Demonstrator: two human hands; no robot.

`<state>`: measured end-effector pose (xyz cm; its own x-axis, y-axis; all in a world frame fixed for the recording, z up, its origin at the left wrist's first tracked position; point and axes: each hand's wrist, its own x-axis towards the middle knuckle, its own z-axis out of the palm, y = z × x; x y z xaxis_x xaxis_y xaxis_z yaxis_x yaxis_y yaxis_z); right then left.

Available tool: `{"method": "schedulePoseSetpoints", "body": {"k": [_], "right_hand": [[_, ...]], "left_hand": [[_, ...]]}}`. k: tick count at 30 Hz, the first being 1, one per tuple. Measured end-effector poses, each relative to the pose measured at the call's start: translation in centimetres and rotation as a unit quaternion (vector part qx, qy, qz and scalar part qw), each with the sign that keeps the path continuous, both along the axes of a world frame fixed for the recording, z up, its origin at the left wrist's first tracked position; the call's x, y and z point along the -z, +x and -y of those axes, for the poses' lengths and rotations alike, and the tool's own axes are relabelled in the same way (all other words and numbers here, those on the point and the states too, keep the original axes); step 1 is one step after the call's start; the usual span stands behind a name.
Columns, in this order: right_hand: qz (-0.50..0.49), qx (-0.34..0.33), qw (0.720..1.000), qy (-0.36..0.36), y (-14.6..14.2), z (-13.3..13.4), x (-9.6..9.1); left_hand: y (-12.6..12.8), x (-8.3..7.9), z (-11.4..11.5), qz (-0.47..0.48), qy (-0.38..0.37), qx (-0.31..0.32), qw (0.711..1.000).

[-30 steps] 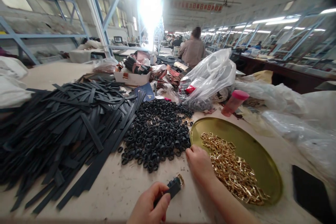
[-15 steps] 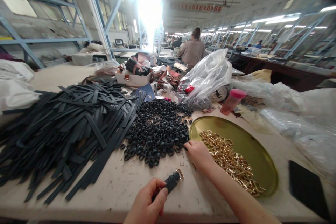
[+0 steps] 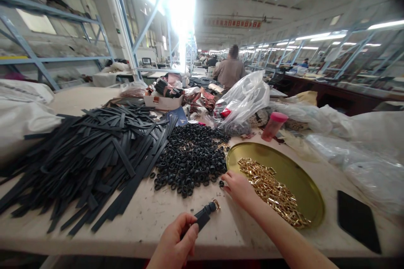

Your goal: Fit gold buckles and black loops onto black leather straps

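Black strap (image 3: 202, 218) with gold buckle (image 3: 216, 204) is pinched in left hand (image 3: 177, 235). Right hand (image 3: 238, 187) grasps one small black loop (image 3: 221, 183).

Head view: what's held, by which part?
Left hand grips the black strap, away from its gold buckle; right hand seemingly pinches a black loop, spot unclear.

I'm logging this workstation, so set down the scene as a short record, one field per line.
Left hand: holds a black strap, gold buckle at its far end
Right hand: small black loop at its fingertips, beside the tray
Black strips: heaped on the left
Loop pile: between black strips and tray
Tray: golden, bearing heaped gold metal pieces
Jar: pink-lidded, beyond the tray
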<state>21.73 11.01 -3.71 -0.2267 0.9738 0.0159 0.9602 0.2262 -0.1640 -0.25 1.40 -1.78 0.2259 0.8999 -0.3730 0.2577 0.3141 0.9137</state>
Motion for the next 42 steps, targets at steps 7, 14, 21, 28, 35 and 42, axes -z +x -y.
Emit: {"method": "schedulePoseSetpoints", "body": {"k": [7,14,21,28,35,42], "right_hand": [[-0.185,0.026,0.981,-0.045,-0.9,-0.6,0.5],[-0.487,0.05,0.863,-0.123,-4.9,5.8,-0.8],[-0.863,0.195,0.408,-0.224,-8.4,8.4,-0.5],[-0.839,0.228,0.457,-0.186,-8.4,8.2,0.7],[-0.768,0.223,0.588,-0.118,-8.5,8.3,1.9],[-0.74,0.25,0.619,-0.083,-9.4,8.6,2.9]], "left_hand": [[-0.2,-0.1,0.6,-0.006,0.025,0.007,1.0],[0.2,-0.8,0.0,-0.027,0.107,-0.039,0.993],[0.8,-0.3,-0.3,-0.062,0.151,-0.065,0.984],[0.8,0.2,-0.6,-0.126,0.135,-0.019,0.983],[1.4,0.3,-1.3,-0.154,0.126,0.004,0.98],[2.1,0.5,-1.3,-0.14,0.117,0.02,0.983]]}}
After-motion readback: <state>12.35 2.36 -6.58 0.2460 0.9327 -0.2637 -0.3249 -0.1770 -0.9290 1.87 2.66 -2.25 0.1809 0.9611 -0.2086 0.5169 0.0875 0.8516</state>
